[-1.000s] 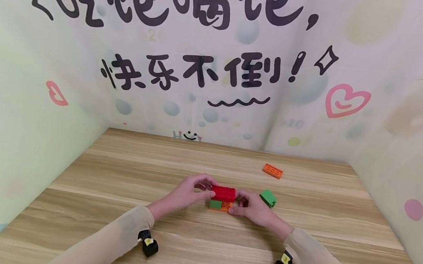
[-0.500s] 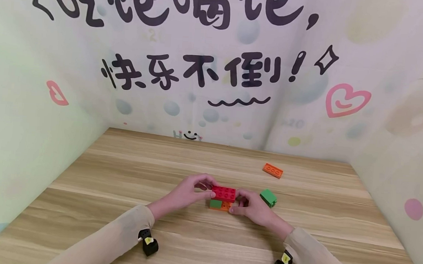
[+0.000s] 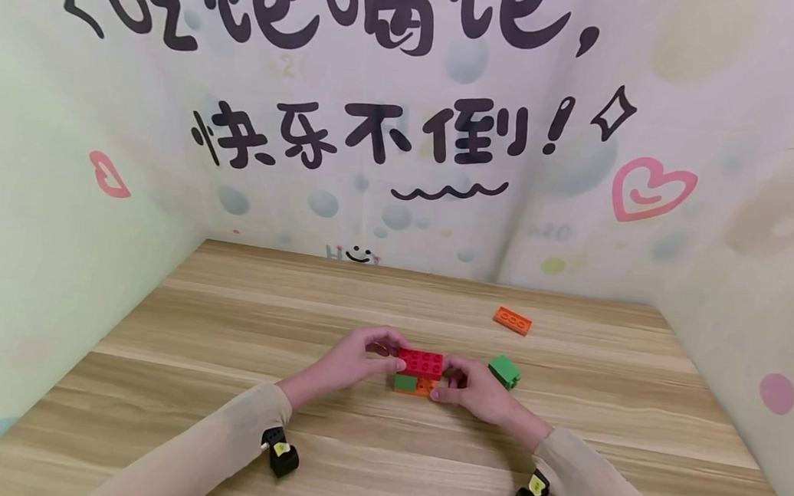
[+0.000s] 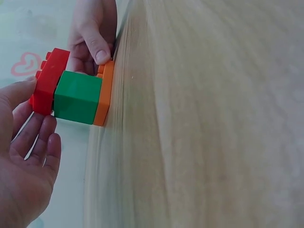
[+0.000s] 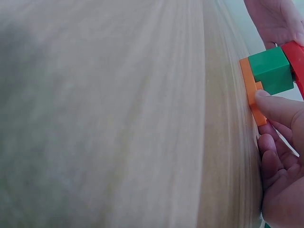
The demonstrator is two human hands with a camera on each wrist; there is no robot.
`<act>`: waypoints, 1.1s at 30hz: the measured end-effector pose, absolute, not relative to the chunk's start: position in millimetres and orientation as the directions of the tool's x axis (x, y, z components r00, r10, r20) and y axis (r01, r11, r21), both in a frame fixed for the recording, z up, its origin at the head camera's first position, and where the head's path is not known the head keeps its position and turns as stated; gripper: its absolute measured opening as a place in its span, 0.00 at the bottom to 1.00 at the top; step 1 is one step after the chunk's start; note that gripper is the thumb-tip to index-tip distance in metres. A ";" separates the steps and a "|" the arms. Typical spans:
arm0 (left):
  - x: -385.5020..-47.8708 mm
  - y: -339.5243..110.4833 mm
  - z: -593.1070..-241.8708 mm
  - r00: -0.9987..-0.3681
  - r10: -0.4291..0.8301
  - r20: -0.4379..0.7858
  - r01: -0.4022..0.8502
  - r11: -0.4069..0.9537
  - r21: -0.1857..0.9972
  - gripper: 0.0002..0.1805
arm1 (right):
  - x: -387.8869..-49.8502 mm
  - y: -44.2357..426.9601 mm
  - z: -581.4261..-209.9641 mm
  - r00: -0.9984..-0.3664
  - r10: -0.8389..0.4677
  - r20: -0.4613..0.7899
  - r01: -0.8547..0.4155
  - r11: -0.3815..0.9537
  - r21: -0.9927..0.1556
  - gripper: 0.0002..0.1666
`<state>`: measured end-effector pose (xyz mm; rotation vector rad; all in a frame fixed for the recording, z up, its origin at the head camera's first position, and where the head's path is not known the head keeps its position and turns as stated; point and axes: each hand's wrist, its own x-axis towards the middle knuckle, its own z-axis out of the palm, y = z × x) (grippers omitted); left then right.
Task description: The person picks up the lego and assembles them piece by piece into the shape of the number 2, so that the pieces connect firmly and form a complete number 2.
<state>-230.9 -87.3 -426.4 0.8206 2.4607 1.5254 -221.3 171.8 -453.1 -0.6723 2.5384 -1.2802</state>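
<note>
My left hand (image 3: 354, 362) pinches the left end of a red brick (image 3: 423, 363) between thumb and fingers, studs facing up. Under the red brick's left part is a green block (image 4: 78, 97), standing on one end of an orange plate (image 4: 105, 93) that lies on the table. A thin dark gap shows between red and green in the left wrist view. My right hand (image 3: 487, 393) grips the orange plate's other end, its thumb (image 5: 273, 104) on top beside the green block.
To the right of my right hand lies a loose green brick (image 3: 504, 371). Farther back on the wooden table (image 3: 283, 294) is a loose orange plate (image 3: 512, 321), hollow side up. A printed cloth (image 3: 371, 223) hangs behind the table.
The red brick has tilted slightly since the earliest frame, so its top studs show more clearly. Both hands keep their places and holds.
</note>
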 end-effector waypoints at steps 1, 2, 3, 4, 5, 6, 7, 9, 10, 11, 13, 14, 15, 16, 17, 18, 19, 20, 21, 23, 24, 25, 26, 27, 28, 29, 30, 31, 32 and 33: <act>-231.1 -87.4 -426.4 -0.842 0.511 0.170 0.380 0.340 0.860 0.14 | -221.7 171.7 -453.3 -0.872 -0.490 0.010 -0.300 0.518 -0.801 0.12; -231.3 -87.5 -426.5 -0.842 0.511 0.172 0.382 0.340 0.859 0.14 | -222.2 171.7 -453.8 -0.872 -0.489 0.009 -0.301 0.522 -0.798 0.12; -231.4 -87.7 -426.3 -0.842 0.510 0.172 0.382 0.340 0.860 0.14 | -222.8 171.6 -454.1 -0.873 -0.488 0.008 -0.300 0.525 -0.796 0.12; -231.3 -87.7 -426.2 -0.843 0.510 0.172 0.381 0.341 0.859 0.14 | -223.1 171.9 -454.5 -0.872 -0.489 0.008 -0.302 0.525 -0.796 0.12; -231.2 -87.7 -426.1 -0.844 0.510 0.169 0.379 0.341 0.861 0.14 | -223.3 172.0 -454.9 -0.873 -0.488 0.008 -0.302 0.526 -0.795 0.12; -231.2 -87.6 -426.2 -0.844 0.509 0.168 0.376 0.339 0.863 0.14 | -223.5 172.1 -455.3 -0.874 -0.486 0.007 -0.300 0.528 -0.794 0.12; -231.3 -87.5 -426.2 -0.845 0.508 0.166 0.373 0.337 0.865 0.14 | -223.6 172.2 -455.5 -0.876 -0.483 0.006 -0.298 0.529 -0.794 0.12; -231.4 -87.6 -426.3 -0.847 0.507 0.162 0.365 0.332 0.870 0.14 | -223.4 172.3 -455.3 -0.874 -0.487 0.009 -0.300 0.524 -0.797 0.12; -231.5 -87.6 -426.4 -0.847 0.506 0.161 0.363 0.331 0.871 0.14 | -223.2 172.2 -455.0 -0.872 -0.489 0.011 -0.302 0.520 -0.799 0.12; -231.7 -87.6 -426.7 -0.848 0.506 0.160 0.361 0.328 0.873 0.14 | -222.9 172.0 -454.8 -0.873 -0.488 0.010 -0.300 0.519 -0.801 0.13; -232.1 -87.9 -426.9 -0.847 0.507 0.159 0.359 0.326 0.875 0.15 | -222.1 171.7 -453.9 -0.872 -0.489 0.012 -0.299 0.513 -0.805 0.13; -232.2 -88.1 -427.2 -0.847 0.508 0.159 0.358 0.324 0.876 0.15 | -221.7 171.6 -453.4 -0.871 -0.491 0.013 -0.299 0.509 -0.807 0.13; -232.5 -88.1 -427.4 -0.846 0.509 0.158 0.359 0.323 0.876 0.14 | -221.2 171.3 -452.9 -0.872 -0.490 0.014 -0.298 0.507 -0.809 0.13; -232.7 -88.3 -427.6 -0.845 0.511 0.158 0.359 0.322 0.876 0.14 | -220.9 171.1 -452.7 -0.872 -0.489 0.016 -0.298 0.505 -0.810 0.13; -233.0 -88.3 -427.9 -0.843 0.514 0.159 0.360 0.319 0.877 0.14 | -220.7 171.0 -452.6 -0.873 -0.487 0.017 -0.297 0.505 -0.810 0.13; -233.3 -88.4 -428.2 -0.840 0.518 0.160 0.361 0.315 0.878 0.14 | -220.6 170.8 -452.4 -0.873 -0.487 0.018 -0.297 0.504 -0.811 0.13; -233.7 -88.5 -428.6 -0.837 0.523 0.161 0.363 0.309 0.879 0.14 | -220.6 170.7 -452.6 -0.873 -0.488 0.018 -0.298 0.504 -0.811 0.13; -234.1 -88.7 -429.2 -0.834 0.528 0.162 0.364 0.305 0.880 0.14 | -220.8 170.6 -452.9 -0.872 -0.489 0.018 -0.299 0.504 -0.810 0.13; -234.5 -88.8 -429.6 -0.831 0.532 0.162 0.365 0.302 0.881 0.14 | -221.1 170.5 -453.5 -0.871 -0.491 0.017 -0.301 0.506 -0.808 0.13; -235.4 -89.0 -431.0 -0.826 0.540 0.164 0.366 0.293 0.883 0.14 | -221.7 170.4 -454.4 -0.871 -0.490 0.013 -0.302 0.514 -0.803 0.13; -235.9 -89.1 -431.6 -0.825 0.541 0.163 0.365 0.290 0.885 0.14 | -222.3 170.5 -455.0 -0.872 -0.489 0.011 -0.302 0.520 -0.799 0.13; -236.3 -89.1 -432.2 -0.824 0.543 0.162 0.364 0.289 0.885 0.14 | -222.7 170.7 -455.2 -0.872 -0.489 0.009 -0.303 0.526 -0.795 0.12; -236.6 -89.0 -432.7 -0.824 0.543 0.160 0.362 0.287 0.887 0.14 | -223.0 170.8 -455.4 -0.873 -0.488 0.007 -0.303 0.530 -0.792 0.12; -236.7 -88.7 -432.8 -0.825 0.543 0.160 0.360 0.285 0.888 0.14 | -223.3 171.0 -455.6 -0.874 -0.486 0.007 -0.302 0.532 -0.791 0.12; -236.7 -88.5 -432.8 -0.825 0.542 0.158 0.357 0.285 0.890 0.14 | -223.6 171.2 -455.5 -0.875 -0.485 0.005 -0.301 0.535 -0.789 0.11; -236.6 -88.3 -432.6 -0.826 0.541 0.155 0.354 0.285 0.891 0.14 | -223.7 171.4 -455.4 -0.874 -0.485 0.003 -0.300 0.535 -0.790 0.11; -236.5 -88.1 -432.3 -0.828 0.540 0.154 0.351 0.284 0.892 0.14 | -223.8 171.5 -455.4 -0.873 -0.488 0.005 -0.303 0.533 -0.790 0.11; -236.4 -87.9 -432.0 -0.828 0.540 0.152 0.349 0.284 0.893 0.15 | -223.7 171.5 -455.0 -0.872 -0.490 0.005 -0.303 0.530 -0.792 0.11; -236.2 -87.7 -431.7 -0.829 0.539 0.150 0.346 0.285 0.894 0.15 | -223.7 171.6 -455.0 -0.872 -0.490 0.004 -0.301 0.529 -0.793 0.11; -236.2 -87.6 -431.5 -0.830 0.538 0.147 0.344 0.287 0.894 0.15 | -223.9 171.7 -455.3 -0.871 -0.490 0.005 -0.302 0.529 -0.793 0.11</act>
